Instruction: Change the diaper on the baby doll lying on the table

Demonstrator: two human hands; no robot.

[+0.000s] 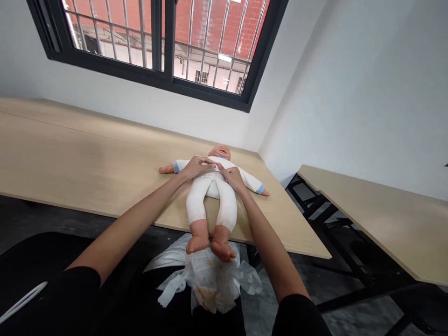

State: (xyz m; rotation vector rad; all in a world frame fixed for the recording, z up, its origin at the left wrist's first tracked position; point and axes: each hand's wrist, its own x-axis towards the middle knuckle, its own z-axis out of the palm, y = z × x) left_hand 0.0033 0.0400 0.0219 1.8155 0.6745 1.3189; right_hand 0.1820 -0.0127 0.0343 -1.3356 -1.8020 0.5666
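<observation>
A baby doll in a white suit with blue cuffs lies on its back on the wooden table, head toward the window, bare feet hanging over the near edge. My left hand rests on the doll's chest with its fingers pinched at the suit's front. My right hand lies on the doll's belly, fingers curled on the white fabric. Both hands meet at the middle of the torso. A crumpled white diaper with brownish stains lies in my lap below the doll's feet.
A second wooden table stands to the right on a black metal frame, with a gap between the two. A barred window sits above the table in the white wall. The floor below is dark.
</observation>
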